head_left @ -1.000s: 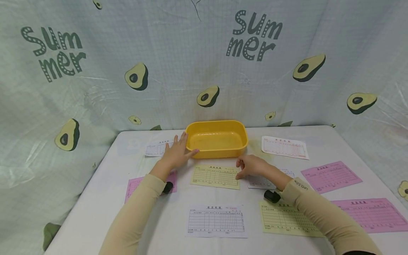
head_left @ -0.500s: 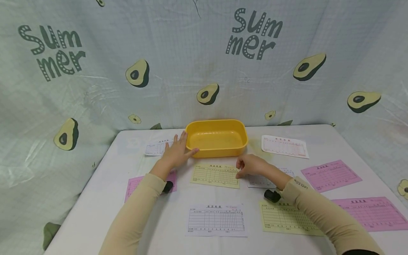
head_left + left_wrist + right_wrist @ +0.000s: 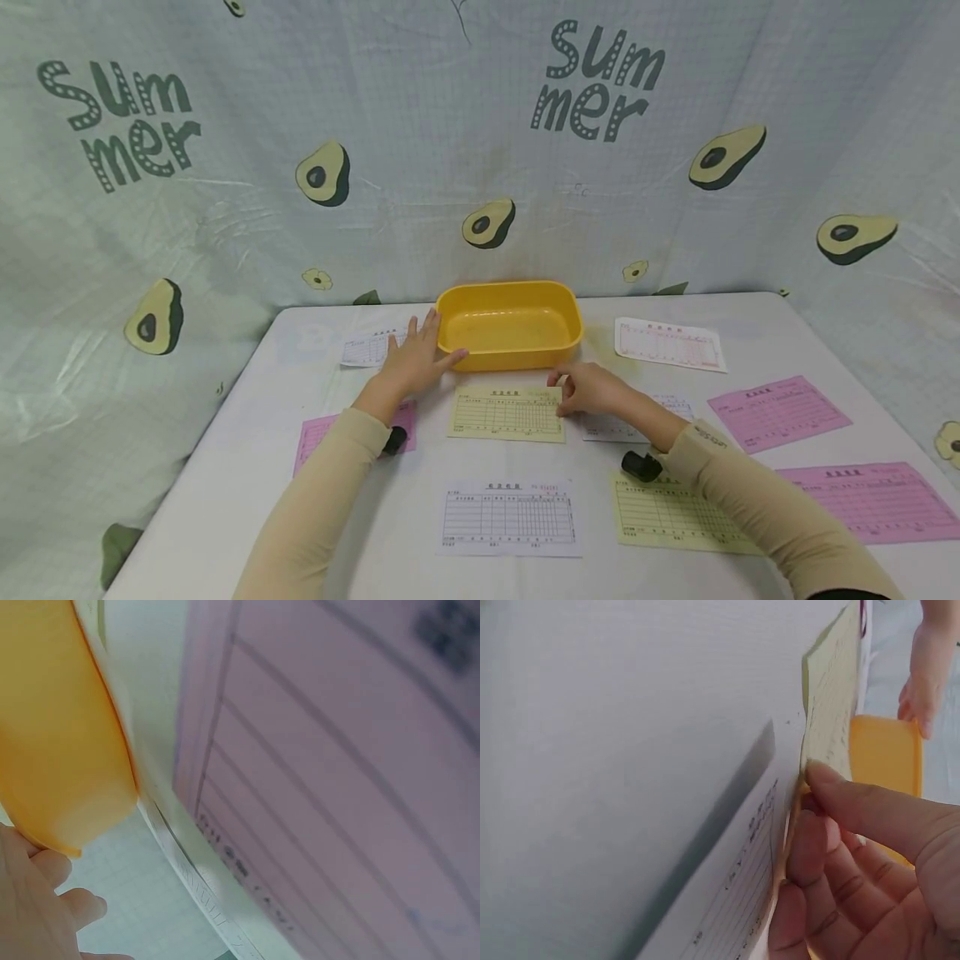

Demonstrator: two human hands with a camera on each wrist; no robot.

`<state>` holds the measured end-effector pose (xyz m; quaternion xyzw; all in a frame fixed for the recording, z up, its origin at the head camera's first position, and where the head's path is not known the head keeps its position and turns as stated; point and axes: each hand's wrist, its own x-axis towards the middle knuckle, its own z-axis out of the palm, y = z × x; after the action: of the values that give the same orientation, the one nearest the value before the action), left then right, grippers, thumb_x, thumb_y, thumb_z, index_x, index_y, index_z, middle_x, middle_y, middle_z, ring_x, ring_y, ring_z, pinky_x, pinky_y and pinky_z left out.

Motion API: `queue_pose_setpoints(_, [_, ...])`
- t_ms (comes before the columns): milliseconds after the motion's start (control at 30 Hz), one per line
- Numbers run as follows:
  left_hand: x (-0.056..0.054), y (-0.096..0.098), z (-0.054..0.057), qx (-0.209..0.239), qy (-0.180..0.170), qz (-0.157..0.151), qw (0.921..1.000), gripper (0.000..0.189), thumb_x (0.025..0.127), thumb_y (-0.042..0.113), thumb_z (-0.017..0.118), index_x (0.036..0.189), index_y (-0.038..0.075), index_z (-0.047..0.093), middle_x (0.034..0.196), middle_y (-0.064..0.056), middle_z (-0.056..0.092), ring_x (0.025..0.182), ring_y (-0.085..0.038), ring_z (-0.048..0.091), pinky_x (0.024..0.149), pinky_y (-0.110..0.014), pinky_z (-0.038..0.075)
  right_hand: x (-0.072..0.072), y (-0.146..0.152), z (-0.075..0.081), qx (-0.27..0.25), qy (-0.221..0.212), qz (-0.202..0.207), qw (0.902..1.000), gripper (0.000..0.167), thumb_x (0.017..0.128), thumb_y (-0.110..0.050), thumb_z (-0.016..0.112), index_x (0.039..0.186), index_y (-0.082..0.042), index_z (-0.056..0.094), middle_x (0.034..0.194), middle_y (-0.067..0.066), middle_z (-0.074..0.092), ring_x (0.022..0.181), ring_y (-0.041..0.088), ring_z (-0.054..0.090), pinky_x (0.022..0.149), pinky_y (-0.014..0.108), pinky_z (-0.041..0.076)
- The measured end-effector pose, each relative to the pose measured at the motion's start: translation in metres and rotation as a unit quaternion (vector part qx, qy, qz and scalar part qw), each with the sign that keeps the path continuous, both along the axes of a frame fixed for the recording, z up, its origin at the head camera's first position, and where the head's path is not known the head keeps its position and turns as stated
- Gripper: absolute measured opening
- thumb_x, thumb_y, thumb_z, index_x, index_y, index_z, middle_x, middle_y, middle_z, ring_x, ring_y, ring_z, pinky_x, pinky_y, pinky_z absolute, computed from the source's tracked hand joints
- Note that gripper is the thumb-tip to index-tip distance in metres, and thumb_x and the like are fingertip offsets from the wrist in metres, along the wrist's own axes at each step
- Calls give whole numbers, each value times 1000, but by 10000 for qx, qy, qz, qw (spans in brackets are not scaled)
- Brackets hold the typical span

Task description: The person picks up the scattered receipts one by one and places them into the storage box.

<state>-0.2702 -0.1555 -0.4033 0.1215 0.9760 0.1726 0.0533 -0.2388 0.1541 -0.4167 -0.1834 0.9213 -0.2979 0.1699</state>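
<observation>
My right hand (image 3: 596, 389) pinches the right edge of a yellow receipt slip (image 3: 502, 414) in front of the yellow plastic basin (image 3: 510, 361). The right wrist view shows the thumb (image 3: 855, 802) on the slip's face and a curled finger behind its edge. My left hand (image 3: 408, 367) has its fingers spread against the basin's left side. In the left wrist view, fingertips touch the basin's rim (image 3: 45, 844). A white slip (image 3: 615, 429) lies partly hidden under my right wrist, and another white slip (image 3: 367, 347) lies behind my left hand.
More slips lie flat: a white one (image 3: 510, 521) at the front, a second yellow one (image 3: 675, 517) partly under the right forearm, pink ones (image 3: 780, 414) at right, a pink one (image 3: 315, 437) under the left forearm, and a red-printed one (image 3: 667, 344) at back right.
My right fingertips have shifted slightly at the yellow slip's edge, and its upper right side appears a little raised. The left hand and basin stay in place.
</observation>
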Motion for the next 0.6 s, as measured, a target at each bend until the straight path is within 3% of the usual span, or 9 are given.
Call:
queue_pose_setpoints(67, [-1, 0, -1, -87, 27, -16, 10000, 98, 102, 65, 45, 164, 3, 3, 171, -11, 3, 155, -41, 2, 117, -70, 1, 1, 1, 0, -140, 72, 2, 9999, 35, 85, -7, 83, 116, 2, 68, 76, 1, 61, 67, 14, 52, 62, 26, 44])
queue_pose_setpoints(300, [-1, 0, -2, -407, 124, -44, 9991, 98, 102, 67, 43, 164, 2, 4, 171, -12, 4, 156, -40, 2, 118, -70, 3, 4, 4, 0, -876, 168, -157, 9959, 6, 93, -7, 75, 92, -3, 69, 88, 4, 67, 73, 15, 60, 64, 29, 52])
queue_pose_setpoints(400, [-2, 0, -3, -566, 162, -45, 9983, 99, 101, 68, 41, 164, 2, 3, 171, -12, 4, 156, -40, 0, 118, -70, 2, 5, 5, -1, -1377, 63, -400, 9896, 6, 95, -4, 70, 100, 0, 70, 92, 8, 70, 75, 17, 65, 66, 30, 57])
queue_pose_setpoints(600, [-4, -1, -4, -713, 223, -68, 9972, 99, 101, 71, 38, 164, 3, 4, 171, -12, 4, 156, -39, 0, 118, -69, 3, 6, 7, -1, -2121, -135, -878, 9732, 22, 97, 0, 66, 117, 10, 63, 96, 15, 71, 75, 19, 70, 68, 35, 62])
